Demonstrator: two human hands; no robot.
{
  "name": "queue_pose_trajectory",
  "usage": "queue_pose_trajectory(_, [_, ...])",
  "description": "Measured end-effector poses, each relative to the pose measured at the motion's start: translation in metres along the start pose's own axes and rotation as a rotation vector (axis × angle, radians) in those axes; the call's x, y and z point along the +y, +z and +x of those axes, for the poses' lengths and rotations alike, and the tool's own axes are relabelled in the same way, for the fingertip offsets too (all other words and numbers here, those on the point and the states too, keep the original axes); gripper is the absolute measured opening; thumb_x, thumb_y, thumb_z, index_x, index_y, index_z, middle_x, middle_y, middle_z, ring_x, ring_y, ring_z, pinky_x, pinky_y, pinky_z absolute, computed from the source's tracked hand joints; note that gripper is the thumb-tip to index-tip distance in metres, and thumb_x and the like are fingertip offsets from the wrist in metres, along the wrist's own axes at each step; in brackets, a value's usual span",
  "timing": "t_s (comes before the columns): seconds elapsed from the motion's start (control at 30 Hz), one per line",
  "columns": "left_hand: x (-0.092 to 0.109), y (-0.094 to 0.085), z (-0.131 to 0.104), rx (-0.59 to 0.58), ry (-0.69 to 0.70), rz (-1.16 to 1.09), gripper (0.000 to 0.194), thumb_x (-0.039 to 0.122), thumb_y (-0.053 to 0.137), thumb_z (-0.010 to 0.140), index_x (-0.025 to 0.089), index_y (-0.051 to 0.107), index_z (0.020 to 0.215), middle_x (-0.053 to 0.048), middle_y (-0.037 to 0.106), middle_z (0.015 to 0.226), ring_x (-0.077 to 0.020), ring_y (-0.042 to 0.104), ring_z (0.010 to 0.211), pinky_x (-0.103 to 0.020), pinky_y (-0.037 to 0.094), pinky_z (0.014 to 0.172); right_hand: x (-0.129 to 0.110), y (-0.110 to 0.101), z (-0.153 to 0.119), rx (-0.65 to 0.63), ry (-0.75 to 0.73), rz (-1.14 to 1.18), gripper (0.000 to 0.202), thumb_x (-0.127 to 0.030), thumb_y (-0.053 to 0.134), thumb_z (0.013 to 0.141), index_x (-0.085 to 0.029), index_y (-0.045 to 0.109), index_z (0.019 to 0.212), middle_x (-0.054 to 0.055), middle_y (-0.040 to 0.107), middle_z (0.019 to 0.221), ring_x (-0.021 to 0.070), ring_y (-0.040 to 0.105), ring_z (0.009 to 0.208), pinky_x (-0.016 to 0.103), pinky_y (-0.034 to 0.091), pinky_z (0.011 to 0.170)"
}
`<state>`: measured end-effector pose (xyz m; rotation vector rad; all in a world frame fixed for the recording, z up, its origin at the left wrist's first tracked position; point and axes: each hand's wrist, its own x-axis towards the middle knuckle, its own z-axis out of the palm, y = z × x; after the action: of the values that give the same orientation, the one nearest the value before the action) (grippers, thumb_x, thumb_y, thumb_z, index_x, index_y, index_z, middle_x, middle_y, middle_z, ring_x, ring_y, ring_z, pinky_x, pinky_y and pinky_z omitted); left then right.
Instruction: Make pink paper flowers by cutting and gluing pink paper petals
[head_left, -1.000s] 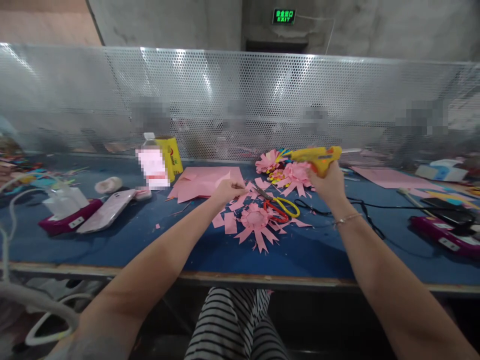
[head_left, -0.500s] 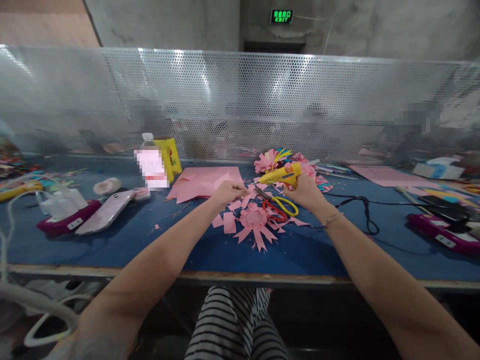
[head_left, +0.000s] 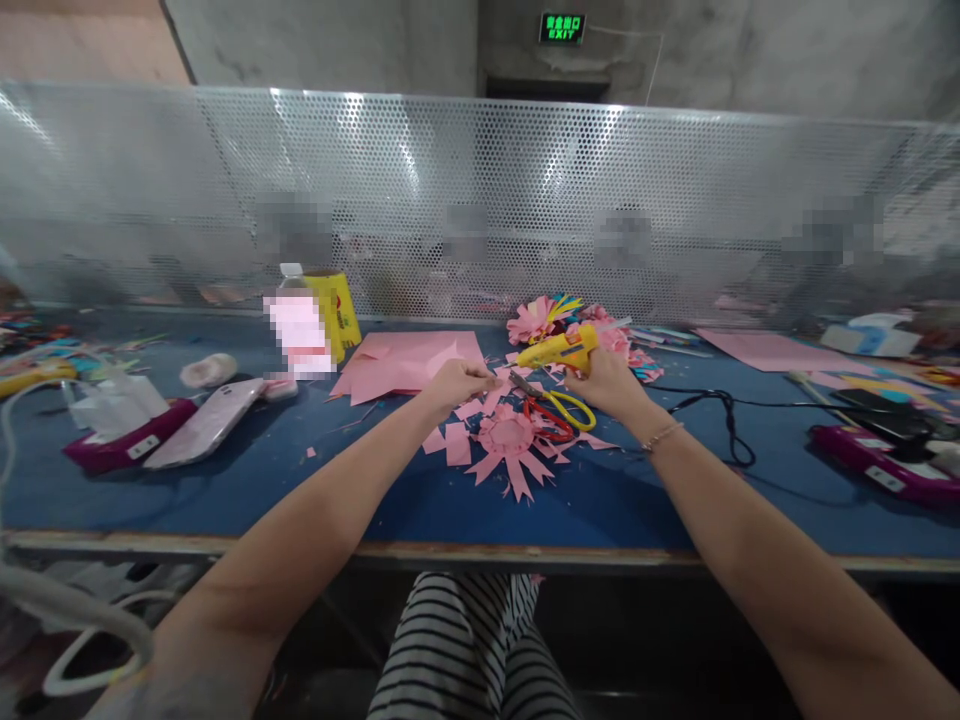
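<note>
My right hand [head_left: 609, 380] is wrapped around a yellow glue gun [head_left: 556, 350], its nozzle turned toward my left hand. My left hand [head_left: 461, 385] is pinched over the pink scraps; whatever its fingertips hold is too small to make out. Below the hands, a pink paper rosette [head_left: 510, 435] with fringed strips lies on the blue table. Scissors [head_left: 559, 408] with red and yellow handles rest beside it, among cut pink pieces [head_left: 457, 445]. Behind my left hand lie pink paper sheets [head_left: 401, 362].
Finished-looking paper flowers [head_left: 544, 318] sit behind the glue gun. A bottle [head_left: 300, 335], a yellow packet [head_left: 341, 310], a phone [head_left: 206, 425] and a purple power strip [head_left: 131, 440] stand left. At right are a black cable [head_left: 731, 425] and another purple power strip [head_left: 892, 465]. A perforated metal screen [head_left: 450, 180] borders the back.
The glue gun and both hands keep nearly the same pose over the scraps. The whole view has shifted slightly, with side objects appearing a little further left.
</note>
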<state>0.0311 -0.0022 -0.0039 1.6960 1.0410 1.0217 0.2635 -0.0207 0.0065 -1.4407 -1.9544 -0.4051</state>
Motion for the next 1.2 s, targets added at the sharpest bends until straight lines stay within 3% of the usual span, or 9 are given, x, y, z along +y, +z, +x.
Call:
queue_pose_trajectory(0.6, [0.000,-0.001,0.002,0.040,-0.045,-0.056,0.018,0.030,0.069,0.055,0.014,0.064,0.063,0.003,0.044,0.042,-0.0017,0.030,0.036,-0.020,0.018,0.038,0.003,0.001,0.001,-0.075,0.047,-0.048,0.034,-0.028,0.044,0.069,-0.008,0.052,0.096,0.014,0.058,0.085,0.0241,0.056,0.078,0.033,0.043,0.066])
queue_pose_trajectory(0.83, [0.002,-0.005,0.003,0.117,-0.045,-0.227,0.014,0.021,0.068,0.052,0.013,0.060,0.060,0.003,0.050,0.050,-0.0027,0.042,0.043,-0.017,0.029,0.041,0.001,0.000,0.002,-0.087,0.078,0.032,0.051,-0.038,0.050,0.069,-0.010,0.047,0.111,0.013,0.059,0.093,0.0254,0.056,0.086,0.033,0.044,0.071])
queue_pose_trajectory(1.0, [0.004,-0.007,0.004,0.203,-0.064,-0.419,0.008,0.013,0.063,0.054,0.011,0.060,0.061,0.001,0.056,0.054,-0.0039,0.048,0.047,-0.019,0.041,0.051,0.011,0.007,0.004,-0.203,0.171,0.048,0.045,-0.037,0.054,0.068,-0.014,0.054,0.106,0.011,0.060,0.097,0.0228,0.057,0.086,0.030,0.044,0.071])
queue_pose_trajectory(1.13, [0.006,-0.007,0.005,0.208,-0.051,-0.471,0.007,0.011,0.062,0.055,0.011,0.059,0.061,0.001,0.056,0.053,-0.0039,0.048,0.046,-0.018,0.041,0.050,0.021,0.015,-0.001,-0.382,0.094,-0.009,0.029,-0.034,0.045,0.076,-0.017,0.061,0.094,0.007,0.064,0.083,0.0173,0.059,0.073,0.025,0.044,0.064])
queue_pose_trajectory(1.2, [0.007,-0.006,0.004,0.183,-0.059,-0.476,0.007,0.010,0.062,0.056,0.010,0.058,0.061,0.001,0.056,0.052,-0.0040,0.048,0.045,-0.018,0.042,0.050,0.025,0.016,-0.005,-0.396,0.024,-0.054,0.024,-0.030,0.046,0.076,-0.018,0.063,0.088,0.006,0.064,0.074,0.0157,0.058,0.067,0.024,0.043,0.062])
